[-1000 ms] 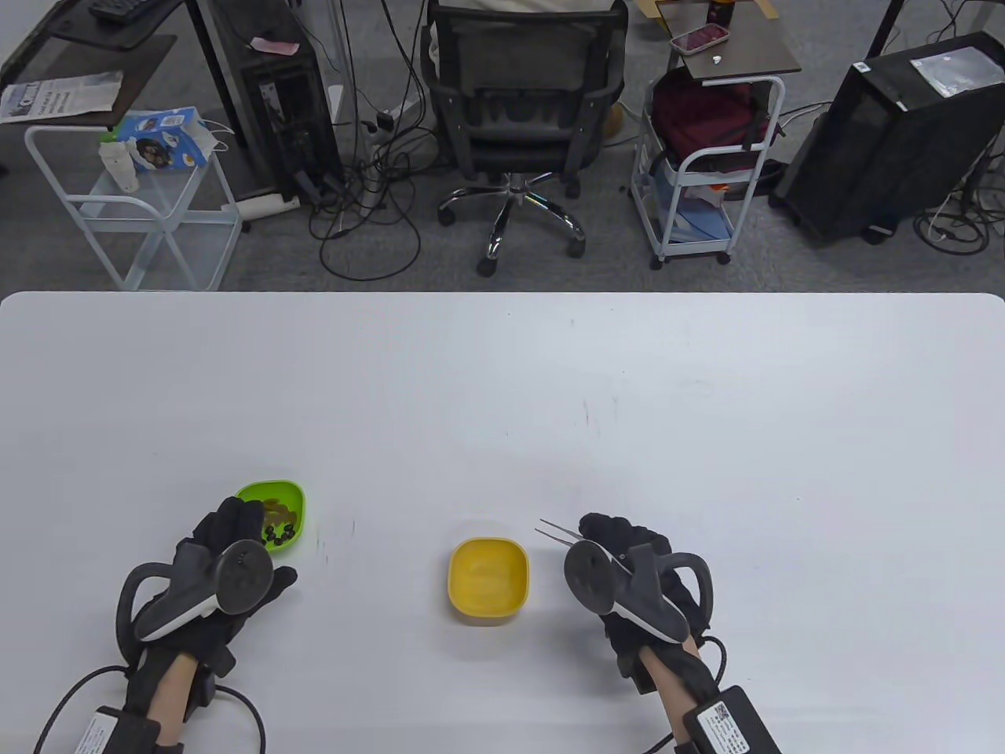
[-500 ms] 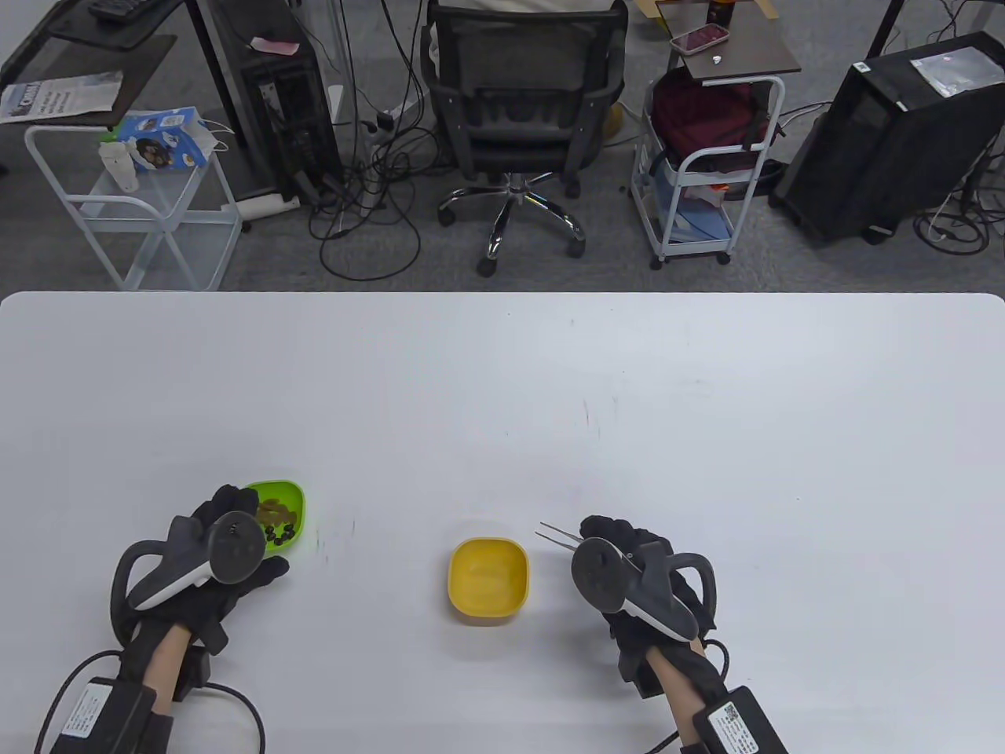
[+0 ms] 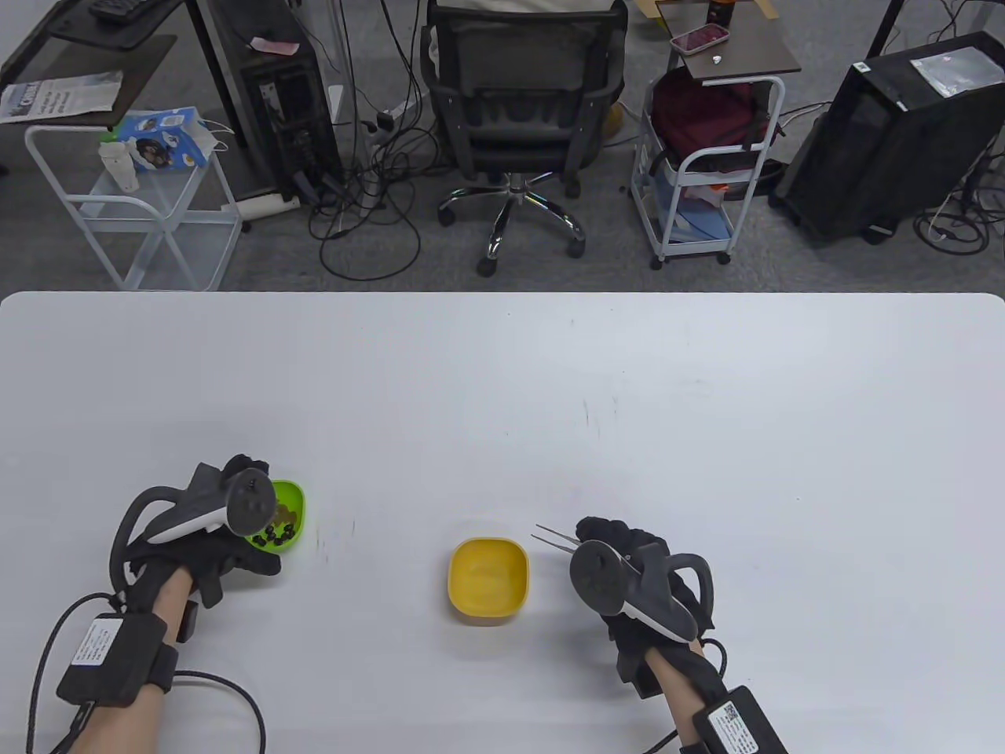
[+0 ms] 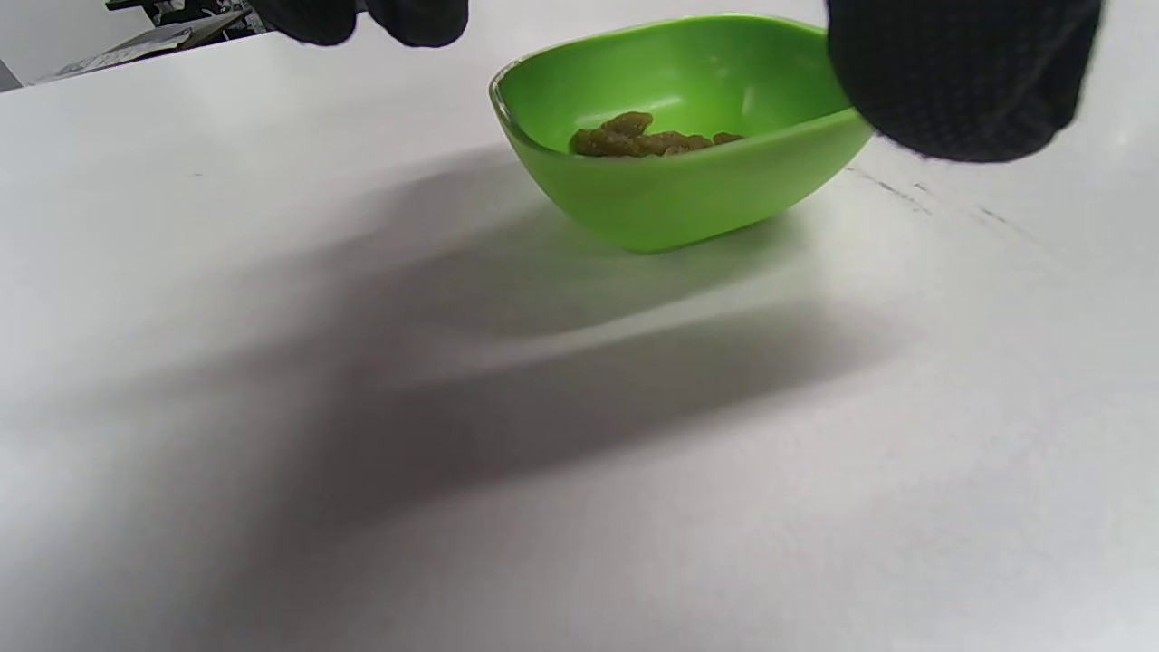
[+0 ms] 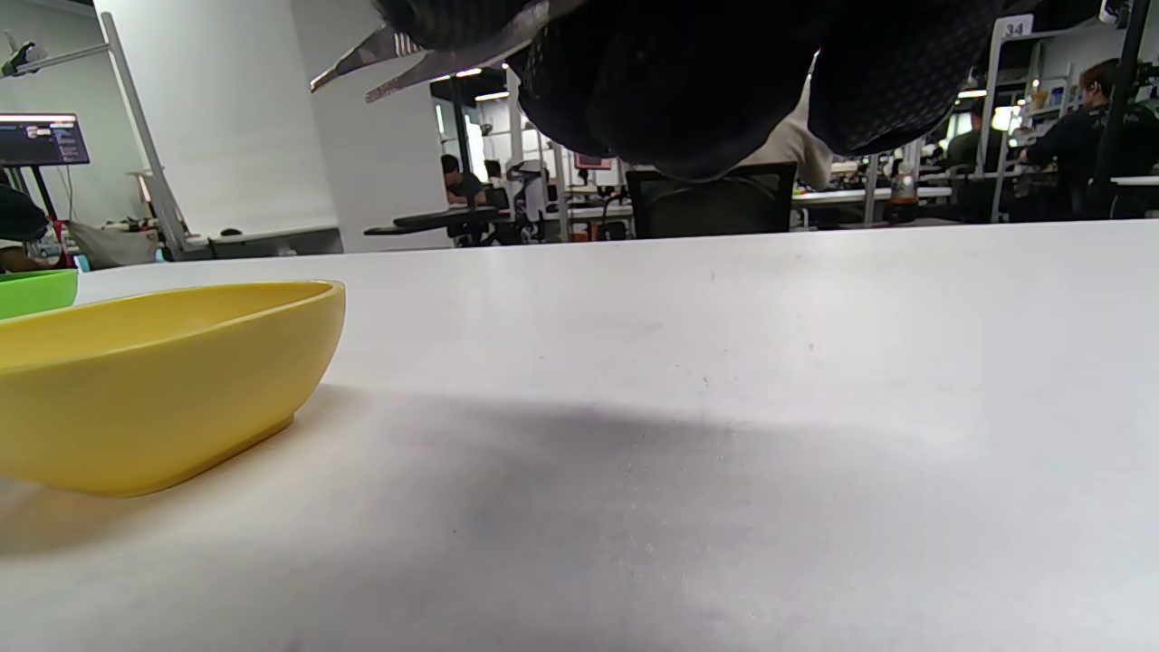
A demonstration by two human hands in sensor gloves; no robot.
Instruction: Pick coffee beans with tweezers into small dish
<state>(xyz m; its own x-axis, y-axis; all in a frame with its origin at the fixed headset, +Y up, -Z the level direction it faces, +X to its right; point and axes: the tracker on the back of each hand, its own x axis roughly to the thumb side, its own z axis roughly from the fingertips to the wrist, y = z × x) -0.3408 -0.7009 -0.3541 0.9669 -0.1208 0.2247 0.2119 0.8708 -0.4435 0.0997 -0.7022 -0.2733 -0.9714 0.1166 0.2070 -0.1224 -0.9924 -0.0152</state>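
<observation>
A small green dish [image 3: 293,503] at the left holds dark coffee beans [image 3: 276,536] and brown pieces [image 3: 286,514]. In the left wrist view the dish [image 4: 679,199] shows the brown pieces [image 4: 647,140]. My left hand [image 3: 247,510] hovers over its left side with fingers [image 4: 362,18] and thumb [image 4: 960,81] spread either side; touch is unclear. An empty yellow dish [image 3: 487,581] sits centre, also in the right wrist view [image 5: 163,380]. My right hand [image 3: 616,546], right of it, holds metal tweezers [image 3: 557,539], tips apart, empty, pointing up-left [image 5: 407,50].
The white table [image 3: 550,393] stretches far beyond both dishes. Off the table at the back stand an office chair [image 3: 522,102], two white carts [image 3: 707,165] and computer towers. Cables trail from both wrists near the table's front edge.
My left hand has moved forward and turned over the green dish's left side, covering more of it. My right hand with the tweezers has barely shifted.
</observation>
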